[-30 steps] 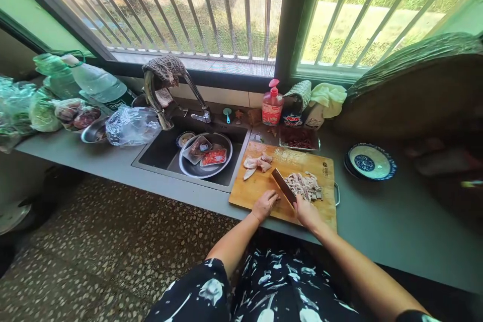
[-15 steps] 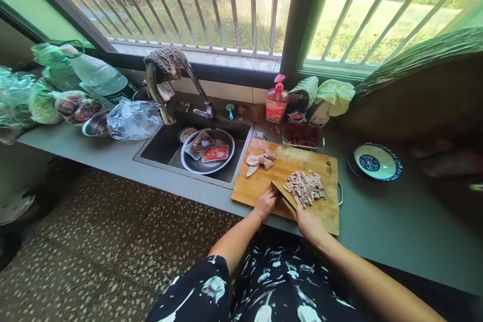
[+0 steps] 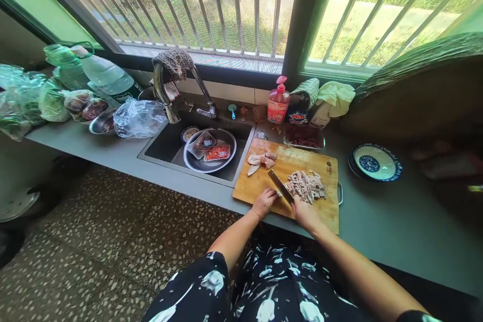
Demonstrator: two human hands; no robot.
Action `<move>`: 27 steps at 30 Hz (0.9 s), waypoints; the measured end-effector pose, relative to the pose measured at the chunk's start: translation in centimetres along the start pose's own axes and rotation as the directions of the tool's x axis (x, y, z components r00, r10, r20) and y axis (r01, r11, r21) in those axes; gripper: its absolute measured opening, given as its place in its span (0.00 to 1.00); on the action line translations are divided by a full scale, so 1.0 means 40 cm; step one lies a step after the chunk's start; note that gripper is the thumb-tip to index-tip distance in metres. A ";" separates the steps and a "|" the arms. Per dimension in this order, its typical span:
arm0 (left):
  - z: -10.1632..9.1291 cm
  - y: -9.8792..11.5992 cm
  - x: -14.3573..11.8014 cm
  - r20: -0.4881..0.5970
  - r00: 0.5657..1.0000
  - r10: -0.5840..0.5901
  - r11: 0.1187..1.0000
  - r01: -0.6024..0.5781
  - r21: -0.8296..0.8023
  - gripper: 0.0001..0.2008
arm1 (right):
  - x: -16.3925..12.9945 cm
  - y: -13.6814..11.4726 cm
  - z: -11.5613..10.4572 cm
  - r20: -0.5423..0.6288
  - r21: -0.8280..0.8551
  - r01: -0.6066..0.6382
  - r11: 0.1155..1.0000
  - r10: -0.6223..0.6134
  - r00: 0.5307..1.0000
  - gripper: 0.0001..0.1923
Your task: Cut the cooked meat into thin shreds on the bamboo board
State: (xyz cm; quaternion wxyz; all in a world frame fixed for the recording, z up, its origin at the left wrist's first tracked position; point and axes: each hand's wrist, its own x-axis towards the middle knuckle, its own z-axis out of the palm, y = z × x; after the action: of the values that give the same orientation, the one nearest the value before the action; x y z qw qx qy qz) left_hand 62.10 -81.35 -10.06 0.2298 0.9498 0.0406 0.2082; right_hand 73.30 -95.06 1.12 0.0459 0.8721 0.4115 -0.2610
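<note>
Gripping the knife (image 3: 281,186) in our right hand (image 3: 305,212) on the cutting board (image 3: 264,188) beside sliced meat (image 3: 305,185), left hand (image 3: 264,201) curled alongside, we read no labels; the sink (image 3: 166,148) bowl (image 3: 192,161) holds packaged trays (image 3: 216,153).

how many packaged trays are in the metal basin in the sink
2. One clear tray of dark contents lies at the left of the metal basin; one red-topped tray lies to its right, toward the cutting board. Others could be hidden underneath.
</note>
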 end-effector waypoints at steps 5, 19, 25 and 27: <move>-0.010 0.004 0.004 0.043 0.999 0.020 1.000 -0.020 0.003 0.12 | -0.021 -0.018 0.014 0.028 -0.055 0.049 0.997 -0.047 0.998 0.11; -0.021 0.029 0.001 0.080 0.993 -0.084 0.996 0.084 0.004 0.12 | 0.067 -0.067 -0.020 -0.012 -0.067 0.055 0.996 -0.056 0.998 0.11; -0.037 0.025 -0.014 0.004 0.994 -0.105 0.994 0.105 -0.038 0.14 | 0.017 0.003 -0.008 -0.012 -0.043 -0.003 0.999 0.002 1.000 0.11; -0.034 0.011 -0.015 0.005 0.996 -0.088 0.996 0.089 -0.031 0.14 | 0.012 -0.016 -0.008 -0.016 -0.044 0.022 0.999 -0.022 1.000 0.12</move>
State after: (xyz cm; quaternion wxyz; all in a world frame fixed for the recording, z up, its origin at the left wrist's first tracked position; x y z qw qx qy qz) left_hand 60.99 -81.27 -8.97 0.2538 0.9437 0.0790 0.1969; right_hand 73.23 -94.23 1.27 0.0588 0.8684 0.4270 -0.2450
